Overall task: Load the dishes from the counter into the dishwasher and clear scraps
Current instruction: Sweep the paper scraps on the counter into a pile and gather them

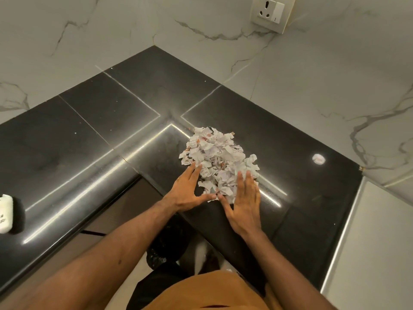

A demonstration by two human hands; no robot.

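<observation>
black stone counter (100,130) in a marble-walled corner. near its front edge, beside the inner corner: heap of torn paper scraps (219,157), long axis running from that edge toward the back. left hand (186,189) and right hand (244,204) flat against either side, fingers straight, thumbs almost meeting, gripping nothing.

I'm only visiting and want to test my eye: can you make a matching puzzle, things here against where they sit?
Things: 1 paper scraps; 2 wall socket; 3 white object; 4 black bag.
Places: A below the counter; B far left of the counter; C between left hand and right hand; D on the wall, top right.
Pairs: 1-C; 2-D; 3-B; 4-A.
</observation>
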